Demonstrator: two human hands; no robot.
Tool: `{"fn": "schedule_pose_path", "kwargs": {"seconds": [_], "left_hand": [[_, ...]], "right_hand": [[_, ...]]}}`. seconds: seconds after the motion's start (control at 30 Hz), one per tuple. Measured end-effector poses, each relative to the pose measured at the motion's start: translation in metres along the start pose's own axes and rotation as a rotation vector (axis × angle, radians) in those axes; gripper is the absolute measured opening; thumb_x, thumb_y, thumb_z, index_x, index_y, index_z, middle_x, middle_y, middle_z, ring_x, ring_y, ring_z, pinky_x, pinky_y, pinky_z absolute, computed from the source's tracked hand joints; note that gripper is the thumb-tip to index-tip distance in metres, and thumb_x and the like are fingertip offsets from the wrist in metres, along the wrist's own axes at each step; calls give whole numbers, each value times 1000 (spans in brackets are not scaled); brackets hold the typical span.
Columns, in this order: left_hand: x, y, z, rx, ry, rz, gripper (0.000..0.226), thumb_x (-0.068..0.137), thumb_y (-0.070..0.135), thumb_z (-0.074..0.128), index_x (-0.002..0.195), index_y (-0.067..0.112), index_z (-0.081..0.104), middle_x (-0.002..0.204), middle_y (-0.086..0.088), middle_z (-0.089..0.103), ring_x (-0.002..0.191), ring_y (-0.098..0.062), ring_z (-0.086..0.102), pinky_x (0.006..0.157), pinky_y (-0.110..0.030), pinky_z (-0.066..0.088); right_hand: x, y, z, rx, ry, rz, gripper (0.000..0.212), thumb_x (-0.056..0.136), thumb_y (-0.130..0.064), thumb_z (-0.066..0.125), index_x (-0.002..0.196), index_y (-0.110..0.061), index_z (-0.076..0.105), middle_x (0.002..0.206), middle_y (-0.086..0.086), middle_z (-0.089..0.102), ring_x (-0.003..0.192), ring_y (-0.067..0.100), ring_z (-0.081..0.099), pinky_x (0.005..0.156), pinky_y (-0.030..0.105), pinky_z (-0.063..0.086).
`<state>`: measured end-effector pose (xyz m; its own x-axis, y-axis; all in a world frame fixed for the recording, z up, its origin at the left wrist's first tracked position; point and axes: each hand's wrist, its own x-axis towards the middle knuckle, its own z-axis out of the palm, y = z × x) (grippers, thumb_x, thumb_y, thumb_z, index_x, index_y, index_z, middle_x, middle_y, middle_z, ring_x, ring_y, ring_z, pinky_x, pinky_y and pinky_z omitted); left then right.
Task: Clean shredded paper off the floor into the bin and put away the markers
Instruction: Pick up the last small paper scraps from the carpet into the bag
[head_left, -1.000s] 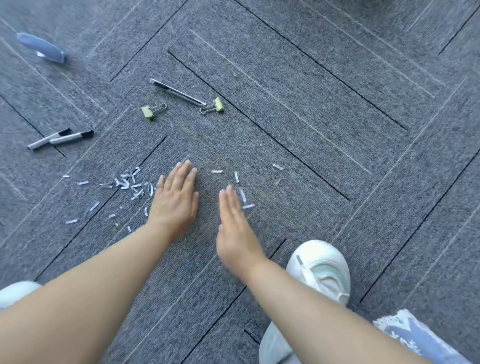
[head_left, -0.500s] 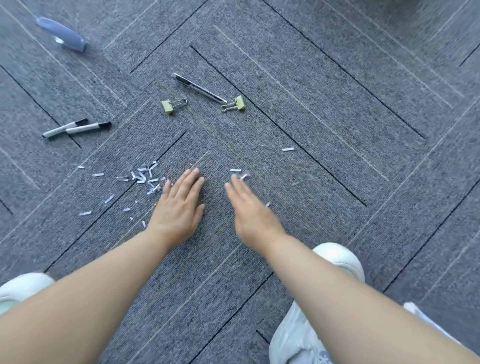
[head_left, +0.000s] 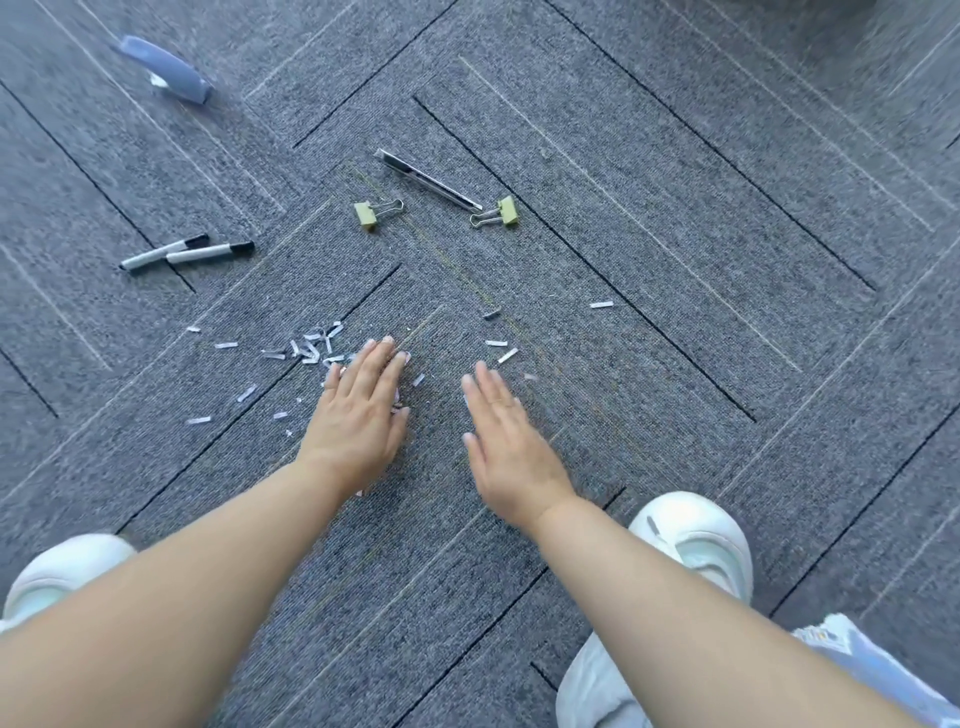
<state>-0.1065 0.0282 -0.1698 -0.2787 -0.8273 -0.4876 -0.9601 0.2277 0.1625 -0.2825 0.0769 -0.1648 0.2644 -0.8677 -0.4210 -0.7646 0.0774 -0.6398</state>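
White shreds of paper (head_left: 310, 349) lie scattered on the grey carpet, thickest just left of my left hand (head_left: 361, 415). That hand lies flat, palm down, fingers straight, with a few shreds at its edges. My right hand (head_left: 506, 448) is also flat with straight fingers, a little to the right, blurred by motion. A few loose shreds (head_left: 501, 349) lie beyond its fingertips, one more (head_left: 601, 305) farther right. Two white markers with black caps (head_left: 187, 251) lie side by side at the left. No bin is in view.
A metal utility knife (head_left: 428, 179) and two yellow binder clips (head_left: 366, 214) (head_left: 506, 212) lie farther out in the middle. A blue-grey object (head_left: 166, 70) lies at the far left. My white shoes (head_left: 693, 540) (head_left: 62, 569) flank my arms.
My right hand has drawn back toward me and to the right, leaving shreds beyond its fingertips. My left hand stays flat by the main pile. The view has shifted slightly.
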Motion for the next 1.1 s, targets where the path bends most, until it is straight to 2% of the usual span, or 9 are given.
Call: {"fn": "schedule_pose_path", "kwargs": {"seconds": [0.07, 0.17, 0.3, 0.57, 0.63, 0.7, 0.8, 0.97, 1.1], "left_hand": [[1, -5, 0, -5, 9, -14, 60, 98, 34, 27, 147, 15, -1, 155, 1, -13, 139, -9, -18, 114, -36, -10], [1, -10, -1, 13, -13, -29, 60, 98, 36, 25, 146, 16, -5, 154, 1, -16, 139, -11, -19, 114, -35, -11], [-1, -14, -1, 27, -32, -25, 60, 98, 36, 23, 146, 17, -8, 153, 1, -19, 137, -9, -21, 114, -34, -11], [-4, -25, -7, -40, 5, -41, 60, 98, 35, 27, 147, 15, -1, 155, 0, -14, 138, -9, -18, 112, -33, -11], [-8, -33, -7, -29, -5, -49, 60, 98, 35, 26, 147, 15, -2, 154, 1, -15, 140, -12, -16, 112, -33, -11], [-13, -42, -5, -28, -10, -52, 60, 98, 35, 25, 147, 15, -2, 154, 2, -17, 139, -11, -18, 112, -34, -11], [-21, -50, -4, -55, -21, -68, 61, 98, 36, 25, 147, 14, -3, 154, 1, -18, 135, -7, -23, 112, -34, -11], [-28, -56, 1, -67, -57, -60, 62, 98, 40, 23, 146, 17, -9, 151, 1, -24, 131, -6, -29, 111, -31, -10], [-34, -61, 6, -107, -31, -40, 64, 97, 39, 28, 147, 14, -4, 153, 0, -19, 132, -5, -25, 115, -33, -7]], "right_hand": [[8, 3, -10, -9, 115, -30, 54, 99, -23, 25, 145, -20, -4, 152, -5, -15, 138, 8, -17, 114, 28, -9], [23, 36, -39, -174, 328, 259, 60, 96, -19, 28, 144, -11, -8, 152, 5, -16, 140, 17, -16, 115, 34, -7], [40, 62, -67, -167, 239, 552, 62, 97, -26, 29, 144, -6, -7, 153, 12, -16, 140, 23, -13, 115, 38, -2], [28, -12, -7, -66, 8, -125, 52, 97, -14, 31, 146, -18, 12, 155, -5, 4, 141, 9, 0, 116, 28, 5], [23, -7, 0, -107, 155, 35, 57, 97, -19, 31, 146, -15, 2, 154, -2, -7, 141, 12, -10, 115, 31, -3], [15, 7, -2, -121, 275, 413, 66, 96, -29, 31, 144, -9, -11, 152, 7, -19, 140, 19, -16, 113, 33, -8], [5, 16, -1, -138, 204, 640, 73, 96, -38, 27, 140, -4, -20, 148, 15, -26, 138, 24, -21, 112, 36, -8], [10, -37, 41, -37, 83, 416, 64, 97, -37, 17, 132, -10, -29, 141, 9, -38, 133, 22, -31, 113, 37, -11], [25, -74, 51, 64, 45, 77, 61, 99, -30, 24, 142, -14, -16, 142, -4, -34, 134, 9, -27, 108, 22, -8]]}}
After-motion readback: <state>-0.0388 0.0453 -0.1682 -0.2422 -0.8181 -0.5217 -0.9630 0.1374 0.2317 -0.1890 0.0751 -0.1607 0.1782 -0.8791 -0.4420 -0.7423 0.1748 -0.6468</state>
